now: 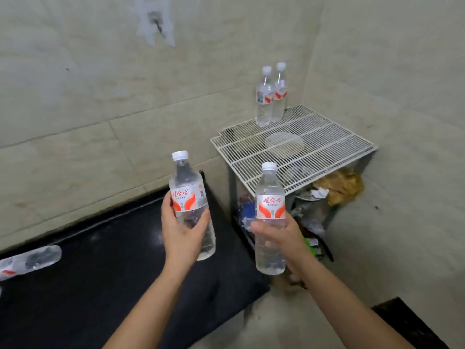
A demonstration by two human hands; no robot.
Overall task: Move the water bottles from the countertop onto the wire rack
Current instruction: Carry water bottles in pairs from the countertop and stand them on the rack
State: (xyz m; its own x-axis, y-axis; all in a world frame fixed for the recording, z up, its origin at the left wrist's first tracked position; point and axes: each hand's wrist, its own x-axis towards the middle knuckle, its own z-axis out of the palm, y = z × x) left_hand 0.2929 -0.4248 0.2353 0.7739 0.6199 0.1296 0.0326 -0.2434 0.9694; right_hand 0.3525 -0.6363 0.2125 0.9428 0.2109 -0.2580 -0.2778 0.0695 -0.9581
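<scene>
A beige tiled wall [75, 96] runs behind everything and turns a corner at the right. Below it lies a glossy black countertop [100, 285], ending just beside a white wire rack [327, 147] set into the corner. Under the rack's grid is a heap of clutter [339, 187]: crumpled yellowish material, white scraps and something blue, too jumbled to name.

Two clear plastic water bottles with white caps and red-and-white labels, the rear-left bottle [263, 99] and the rear-right bottle [279, 96], stand upright and touching at the rack's far corner, caps up.

A fallen clear bottle [32, 260] lies on its side at the countertop's left edge, its long axis nearly level and its cap end cut off by the frame.

The left hand [181, 233] grips the left-held bottle [188, 192] around its lower half, over the countertop's right end; its long axis is near vertical, cap up and leaning slightly left. The right hand [284, 235] wraps the right-held bottle [269, 197] just below the label, upright, cap up, in the air before the rack's near-left corner. The rack's near surface lies bare grid between this bottle and the standing pair.
</scene>
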